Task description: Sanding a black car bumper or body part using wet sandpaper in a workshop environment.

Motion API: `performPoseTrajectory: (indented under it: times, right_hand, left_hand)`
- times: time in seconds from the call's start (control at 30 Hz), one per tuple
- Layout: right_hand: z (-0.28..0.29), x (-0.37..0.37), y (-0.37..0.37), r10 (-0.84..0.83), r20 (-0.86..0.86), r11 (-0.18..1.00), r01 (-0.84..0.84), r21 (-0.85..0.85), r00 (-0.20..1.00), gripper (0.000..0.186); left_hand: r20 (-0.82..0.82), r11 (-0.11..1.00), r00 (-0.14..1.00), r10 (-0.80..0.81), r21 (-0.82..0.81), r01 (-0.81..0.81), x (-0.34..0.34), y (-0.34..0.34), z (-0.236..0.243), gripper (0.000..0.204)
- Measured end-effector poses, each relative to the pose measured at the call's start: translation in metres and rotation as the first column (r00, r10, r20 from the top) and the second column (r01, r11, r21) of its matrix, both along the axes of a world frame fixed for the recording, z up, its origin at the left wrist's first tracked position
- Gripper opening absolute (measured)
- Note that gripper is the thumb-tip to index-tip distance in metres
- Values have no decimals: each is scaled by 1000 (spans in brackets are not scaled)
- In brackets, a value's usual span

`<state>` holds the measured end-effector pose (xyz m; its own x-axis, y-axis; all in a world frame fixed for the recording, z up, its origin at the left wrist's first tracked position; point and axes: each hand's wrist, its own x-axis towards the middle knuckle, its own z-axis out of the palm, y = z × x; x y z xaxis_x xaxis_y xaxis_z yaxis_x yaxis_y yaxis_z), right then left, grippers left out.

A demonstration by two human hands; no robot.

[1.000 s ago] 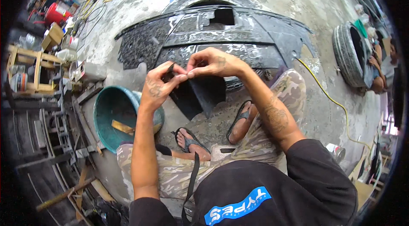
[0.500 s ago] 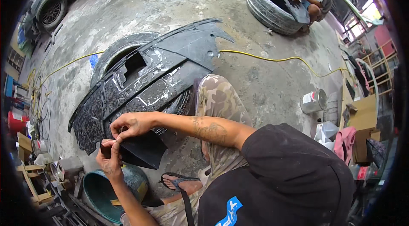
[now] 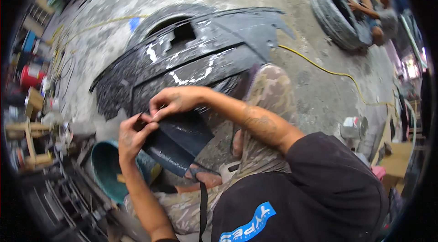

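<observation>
Both my hands pinch the upper edge of a black sheet of sandpaper (image 3: 175,144), fingertips nearly touching. My left hand (image 3: 132,137) grips the near corner with thumb and fingers. From above, my right hand (image 3: 171,100) pinches the same edge. The sheet hangs with a crease or split down its middle, its surface glinting. Just beyond lies a wet black car body panel (image 3: 242,32) with a rectangular opening and long grooves. That panel rests on a tire (image 3: 146,27) lying flat on the floor.
A teal bucket (image 3: 98,173) stands below my left forearm. A yellow hose (image 3: 328,66) crosses the concrete. At the far right, a person (image 3: 388,18) crouches by another tire (image 3: 333,23). A metal can (image 3: 352,128) sits to the right; clutter and wooden frames (image 3: 32,144) line the left.
My view has swung, so the scene sits differently in it. The sheet now hangs more spread out, with its crease or split showing. Both hands still pinch its edge.
</observation>
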<state>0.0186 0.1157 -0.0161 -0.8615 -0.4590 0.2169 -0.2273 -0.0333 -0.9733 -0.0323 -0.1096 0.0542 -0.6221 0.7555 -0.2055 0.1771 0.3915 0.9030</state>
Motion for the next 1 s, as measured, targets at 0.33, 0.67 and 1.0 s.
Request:
performPoseTrajectory:
  times: [0.33,0.67,1.0]
  right_hand:
    - [12,22,16,-47,88,997,52,-59,995,33]
    - [19,33,23,32,233,985,-70,155,972,33]
    - [15,29,26,-20,157,985,-8,170,987,36]
  left_hand:
    - [-144,982,986,86,177,-60,22,14,-1,11]
    - [-170,977,965,-201,34,209,20,15,-13,29]
    - [-161,990,981,-104,75,117,21,19,-6,17]
